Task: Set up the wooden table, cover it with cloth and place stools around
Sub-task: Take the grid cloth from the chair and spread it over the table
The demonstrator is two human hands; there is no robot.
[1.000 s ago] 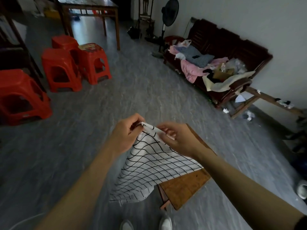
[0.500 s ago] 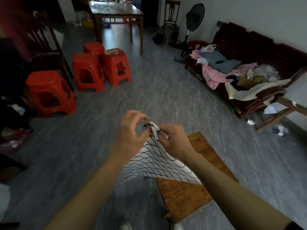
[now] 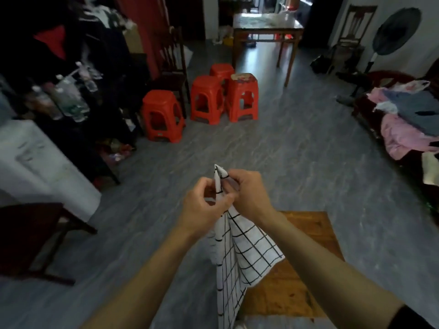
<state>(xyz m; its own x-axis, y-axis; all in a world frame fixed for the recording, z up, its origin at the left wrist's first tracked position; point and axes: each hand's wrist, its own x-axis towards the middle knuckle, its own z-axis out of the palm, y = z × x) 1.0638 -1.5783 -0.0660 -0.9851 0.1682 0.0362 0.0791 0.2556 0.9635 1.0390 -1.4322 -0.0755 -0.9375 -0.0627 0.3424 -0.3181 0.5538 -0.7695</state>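
1. Together, left hand [image 3: 202, 207] and right hand [image 3: 249, 195] pinch one checked cloth [image 3: 237, 252] above the counter [image 3: 306, 233].
2. Four red stools [image 3: 164, 115] stand well apart; the rear one is partly hidden.
3. Cloth's bottom is cut off.

Checked white cloth [image 3: 234, 252] hangs bunched over low wooden table [image 3: 308, 233]; four red stools [image 3: 209, 100] stand beyond.

Far beyond the hands: dark table [image 3: 268, 29], chair [image 3: 354, 36] and standing fan [image 3: 392, 34]. Right of the hands: sofa [image 3: 370, 110] bearing heaped clothes [image 3: 408, 124]. Left of them: white cabinet [image 3: 35, 167], bottles [image 3: 69, 96] above it.
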